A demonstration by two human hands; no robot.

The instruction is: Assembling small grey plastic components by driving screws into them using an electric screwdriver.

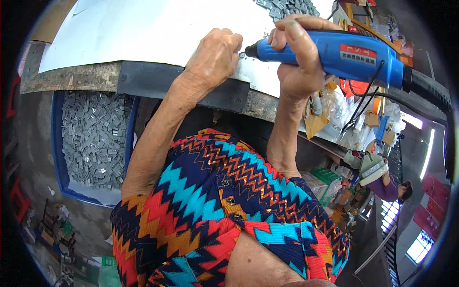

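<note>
Blue-cased, the electric driver (331, 53) was clamped in the right hand (306, 67), its dark tip (251, 51) directed at a small grey part (242, 55) on the white worktop (143, 33). The left hand (213, 57) was curled beside that part; its grip could not be determined. Farther off lay heaped grey pieces (289, 7); below the worktop's edge, a blue bin (58, 143) held more.

A green crate (327, 176) sits at right — a tube light (427, 154) beyond.
</note>
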